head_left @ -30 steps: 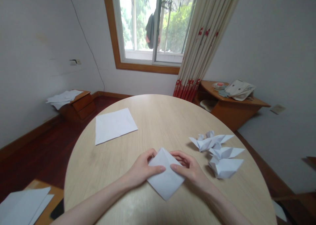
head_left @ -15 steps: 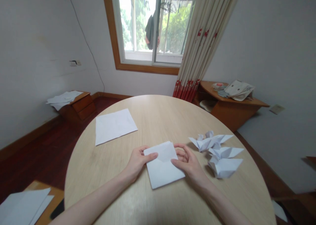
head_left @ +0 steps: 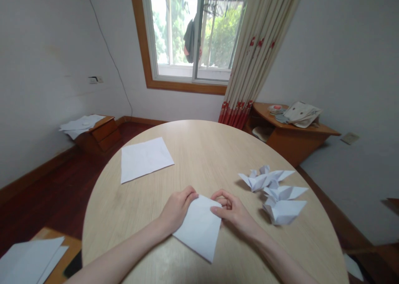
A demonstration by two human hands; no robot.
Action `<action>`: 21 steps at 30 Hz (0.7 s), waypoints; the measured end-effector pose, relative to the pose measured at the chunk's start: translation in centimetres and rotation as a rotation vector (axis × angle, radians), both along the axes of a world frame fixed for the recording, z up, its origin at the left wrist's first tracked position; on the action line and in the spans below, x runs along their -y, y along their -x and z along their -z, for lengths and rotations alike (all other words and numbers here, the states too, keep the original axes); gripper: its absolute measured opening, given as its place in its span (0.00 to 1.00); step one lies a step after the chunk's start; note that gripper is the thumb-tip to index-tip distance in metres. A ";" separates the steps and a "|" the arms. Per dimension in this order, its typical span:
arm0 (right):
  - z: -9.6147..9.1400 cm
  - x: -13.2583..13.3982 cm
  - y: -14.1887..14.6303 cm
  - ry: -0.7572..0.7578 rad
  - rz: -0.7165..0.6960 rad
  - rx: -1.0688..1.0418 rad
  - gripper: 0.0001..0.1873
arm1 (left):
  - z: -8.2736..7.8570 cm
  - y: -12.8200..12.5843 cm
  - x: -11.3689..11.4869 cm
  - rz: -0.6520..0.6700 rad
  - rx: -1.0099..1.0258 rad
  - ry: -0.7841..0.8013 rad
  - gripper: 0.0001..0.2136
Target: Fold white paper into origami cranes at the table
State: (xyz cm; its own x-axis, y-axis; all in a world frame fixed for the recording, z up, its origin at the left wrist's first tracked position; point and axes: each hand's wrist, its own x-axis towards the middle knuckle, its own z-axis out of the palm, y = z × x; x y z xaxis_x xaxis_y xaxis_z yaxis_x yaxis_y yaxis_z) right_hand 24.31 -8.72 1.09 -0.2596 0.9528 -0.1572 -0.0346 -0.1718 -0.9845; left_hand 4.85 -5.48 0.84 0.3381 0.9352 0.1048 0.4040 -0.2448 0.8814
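Note:
A folded square of white paper (head_left: pixel 199 228) is between my two hands, above the near part of the round wooden table (head_left: pixel 205 151). My left hand (head_left: pixel 179 207) is closed on its left edge, fingers bent over the upper left corner. On the other side, my right hand (head_left: pixel 232 211) pinches the upper right corner, thumb on top and fingers curled behind. One corner of the paper points down toward me. Several folded white paper figures (head_left: pixel 285 211) with pointed wings stand on the table to the right of my right hand.
A stack of white paper sheets (head_left: pixel 146 159) lies at the table's left. More sheets (head_left: pixel 31 259) are on a low surface at lower left. A small cabinet (head_left: pixel 106 134) stands by the left wall, and a corner desk (head_left: pixel 293 138) by the right wall.
The folded paper has been turned in my hands, so a corner now points toward me, and it sits lower. My left hand has shifted from a thumb-on-top hold to fingers over the edge.

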 end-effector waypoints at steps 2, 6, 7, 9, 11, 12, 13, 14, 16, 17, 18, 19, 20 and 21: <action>0.1 -0.1 -0.1 -0.011 -0.018 0.038 0.22 | 0.0 0.0 0.0 0.043 -0.005 -0.005 0.12; 0.3 -0.2 -0.2 -0.055 -0.046 0.137 0.19 | 0.2 0.2 0.0 0.067 -0.034 -0.015 0.13; 0.3 -0.2 -0.2 -0.071 -0.037 0.155 0.18 | 0.3 0.2 -0.1 0.059 -0.039 -0.019 0.13; 0.5 -0.4 -0.3 -0.097 0.004 0.176 0.16 | 0.4 0.3 -0.2 0.035 -0.035 -0.021 0.12; 0.8 -0.8 -0.5 -0.114 0.071 0.182 0.15 | 0.5 0.3 -0.4 0.008 -0.011 -0.015 0.13; 1.0 -1.0 -0.7 -0.124 0.113 0.181 0.15 | 0.5 0.4 -0.6 -0.006 0.008 -0.012 0.13; 1.1 -1.2 -0.8 -0.136 0.156 0.180 0.16 | 0.5 0.5 -0.7 -0.022 0.031 -0.006 0.14; 1.3 -1.4 -1.0 -0.150 0.200 0.177 0.17 | 0.5 0.5 -0.9 -0.040 0.055 0.000 0.16; 1.6 -1.8 -1.3 -0.172 0.261 0.170 0.19 | 0.6 0.7 -1.2 -0.073 0.098 0.025 0.19; 1.7 -1.9 -1.4 -0.180 0.282 0.167 0.20 | 0.6 0.8 -1.4 -0.082 0.116 0.045 0.20; 1.8 -2.0 -1.4 -0.185 0.296 0.165 0.21 | 0.7 0.9 -1.6 -0.087 0.137 0.069 0.20; 1.9 -2.0 -1.4 -0.191 0.309 0.162 0.21 | 0.8 0.9 -1.7 -0.089 0.165 0.096 0.20; 2.0 -2.0 -1.4 -0.196 0.325 0.159 0.22 | 1.0 1.0 -1.9 -0.088 0.200 0.122 0.20; 2.0 -2.0 -1.3 -0.201 0.342 0.155 0.22 | 1.1 1.0 -2.1 -0.086 0.245 0.145 0.19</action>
